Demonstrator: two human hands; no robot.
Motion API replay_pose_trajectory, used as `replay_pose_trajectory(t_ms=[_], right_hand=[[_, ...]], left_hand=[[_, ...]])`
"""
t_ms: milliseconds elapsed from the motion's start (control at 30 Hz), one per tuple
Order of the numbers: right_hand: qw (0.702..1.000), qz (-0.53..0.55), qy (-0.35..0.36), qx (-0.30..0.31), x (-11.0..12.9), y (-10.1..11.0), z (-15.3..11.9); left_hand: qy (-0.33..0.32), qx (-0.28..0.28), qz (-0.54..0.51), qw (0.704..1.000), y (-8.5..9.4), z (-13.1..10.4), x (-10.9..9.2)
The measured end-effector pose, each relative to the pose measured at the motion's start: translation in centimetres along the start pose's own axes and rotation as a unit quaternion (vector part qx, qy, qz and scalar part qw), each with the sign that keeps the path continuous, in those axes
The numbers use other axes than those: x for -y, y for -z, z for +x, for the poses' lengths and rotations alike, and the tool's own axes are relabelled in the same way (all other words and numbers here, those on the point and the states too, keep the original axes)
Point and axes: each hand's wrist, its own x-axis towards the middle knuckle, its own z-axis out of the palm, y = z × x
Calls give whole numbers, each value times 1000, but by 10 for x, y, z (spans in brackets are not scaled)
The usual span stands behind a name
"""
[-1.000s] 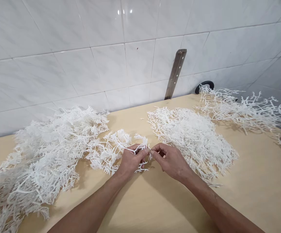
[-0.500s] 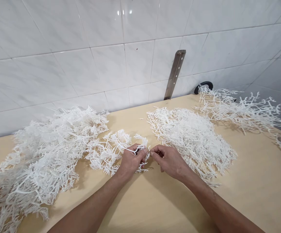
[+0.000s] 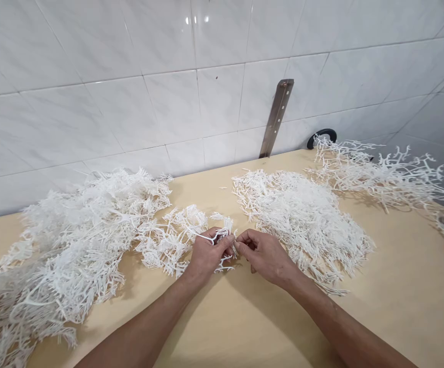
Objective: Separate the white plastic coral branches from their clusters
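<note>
My left hand (image 3: 209,251) is closed on a white branched plastic sprue (image 3: 225,225), whose thin twigs stick out above and below the fingers. Close beside it, my right hand (image 3: 260,253) pinches with thumb and forefinger at the sprue's right edge; what lies between those fingertips is too small to make out. Behind and left of my left hand lies a small tangle of white branched pieces (image 3: 164,243). To the right of my right hand spreads a flat heap of short white plastic pieces (image 3: 302,214).
A large pile of white branched pieces (image 3: 79,245) covers the table's left side. Bare white branches (image 3: 382,174) lie at the back right, by a black ring (image 3: 322,137). A metal strip (image 3: 277,117) leans on the tiled wall (image 3: 168,112) behind the wooden table (image 3: 222,317).
My right hand has shifted slightly left, bringing its fingertips closer to my left hand and the sprue. My left hand and the piles look the same.
</note>
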Motion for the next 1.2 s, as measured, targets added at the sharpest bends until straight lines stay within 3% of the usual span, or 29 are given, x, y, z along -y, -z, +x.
replay_pose_trajectory(t_ms=[533, 767, 933, 1067, 1200], right_hand=[[996, -47, 50, -52, -2, -4, -1], [986, -125, 93, -64, -3, -8, -1], [962, -226, 131, -83, -8, -14, 1], [938, -298, 104, -143, -18, 1, 9], [931, -297, 89, -195, -25, 26, 15]], left_hand=[[-21, 9, 62, 998, 2, 0, -2], [-53, -7, 98, 994, 0, 1, 0], [-89, -39, 162, 982, 0, 2, 5], [-99, -31, 142, 984, 0, -1, 3], [-17, 12, 50, 999, 0, -4, -4]])
